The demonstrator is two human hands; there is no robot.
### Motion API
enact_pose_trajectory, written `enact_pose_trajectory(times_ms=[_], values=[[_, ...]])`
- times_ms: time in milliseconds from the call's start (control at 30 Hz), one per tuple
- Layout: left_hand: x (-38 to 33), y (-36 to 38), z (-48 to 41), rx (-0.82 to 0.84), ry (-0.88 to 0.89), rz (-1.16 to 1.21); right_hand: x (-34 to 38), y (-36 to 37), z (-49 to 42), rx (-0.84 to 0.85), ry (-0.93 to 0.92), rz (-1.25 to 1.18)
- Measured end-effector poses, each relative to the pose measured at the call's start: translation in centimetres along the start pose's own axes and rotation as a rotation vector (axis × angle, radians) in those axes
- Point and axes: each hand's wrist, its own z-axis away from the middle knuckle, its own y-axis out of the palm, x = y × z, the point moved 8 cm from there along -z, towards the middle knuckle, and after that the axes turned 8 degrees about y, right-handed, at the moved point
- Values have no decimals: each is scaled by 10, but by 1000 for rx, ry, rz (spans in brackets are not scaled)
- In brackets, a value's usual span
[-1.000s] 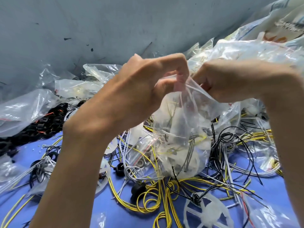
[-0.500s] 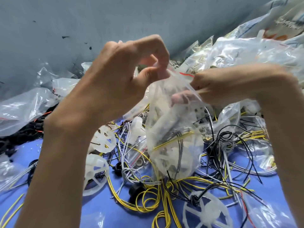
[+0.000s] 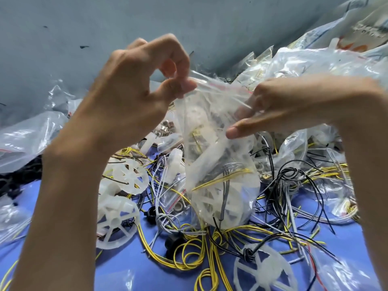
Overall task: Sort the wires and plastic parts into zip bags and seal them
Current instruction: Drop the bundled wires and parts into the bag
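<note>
A clear zip bag [image 3: 218, 175] hangs in the middle of the view, filled with white plastic wheels and yellow and grey wires. My left hand [image 3: 134, 91] pinches the left end of the bag's top edge between thumb and forefinger. My right hand [image 3: 289, 106] grips the right end of that edge, its thumb lying across the front of the bag. Below lie loose yellow wires [image 3: 189, 257], black wires [image 3: 294, 175] and white plastic wheels [image 3: 117, 221] on the blue surface [image 3: 134, 269].
Filled clear bags [image 3: 315, 59] are piled at the back right against a grey wall [image 3: 105, 24]. More bags [image 3: 23, 139] and black parts [image 3: 19, 181] lie at the left. Another white wheel [image 3: 266, 269] and small black rings [image 3: 174, 242] sit near the front.
Both hands have lifted the bag and drawn its top edge out taut between them. The left hand moved up and left, uncovering the white wheels below it.
</note>
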Motion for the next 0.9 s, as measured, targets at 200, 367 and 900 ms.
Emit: enact_pose_trajectory(times_ms=[200,367,900], values=[[6,-14,2,-100,39,20,11,-32,5,-376,-200,-304],[19,-18,6,-110,-43,67,16,-51,21,-511,-420,-623],[50,26,27,291,-315,269,-17,-56,9,-604,-253,-437]])
